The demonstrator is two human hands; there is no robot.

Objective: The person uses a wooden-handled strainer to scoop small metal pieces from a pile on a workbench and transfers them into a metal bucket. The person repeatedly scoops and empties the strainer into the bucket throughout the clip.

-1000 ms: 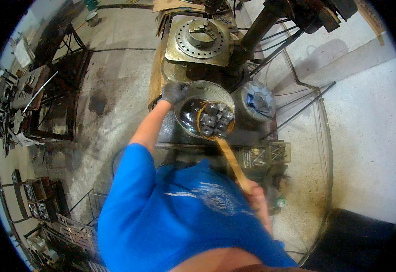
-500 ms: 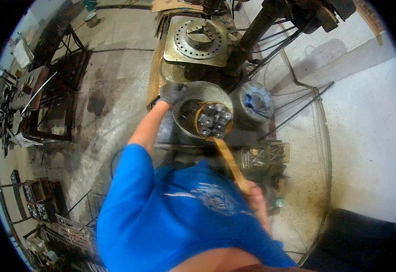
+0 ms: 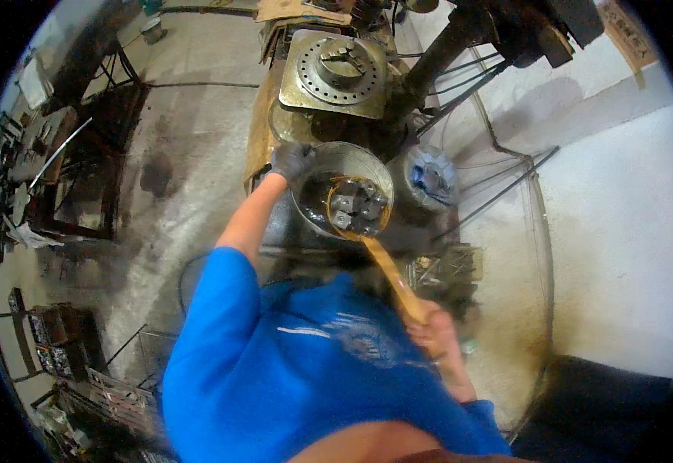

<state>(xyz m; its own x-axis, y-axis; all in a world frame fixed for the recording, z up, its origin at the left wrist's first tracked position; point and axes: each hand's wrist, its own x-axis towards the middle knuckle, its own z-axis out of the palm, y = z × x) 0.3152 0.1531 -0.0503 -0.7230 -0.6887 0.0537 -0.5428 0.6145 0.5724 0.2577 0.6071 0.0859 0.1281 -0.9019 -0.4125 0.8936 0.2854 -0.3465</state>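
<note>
A round metal bucket with dark liquid inside stands in front of me. My left hand, in a grey glove, is closed on its left rim. Over the bucket's right side is a round strainer with a yellowish rim and a long flat wooden handle. Several dark metal blocks lie heaped in the strainer. My bare right hand is wrapped round the lower end of the handle, close to my body. Whether the strainer's underside touches the liquid is hidden.
Beyond the bucket sits a square machine table with a round chuck. A thick machine column leans at the upper right. A second container with blue cloth stands right of the bucket. A tray of small parts is below it.
The strainer with the blocks has shifted slightly left and down in the view. More of my right hand and forearm shows. My left hand keeps its grip on the rim.
</note>
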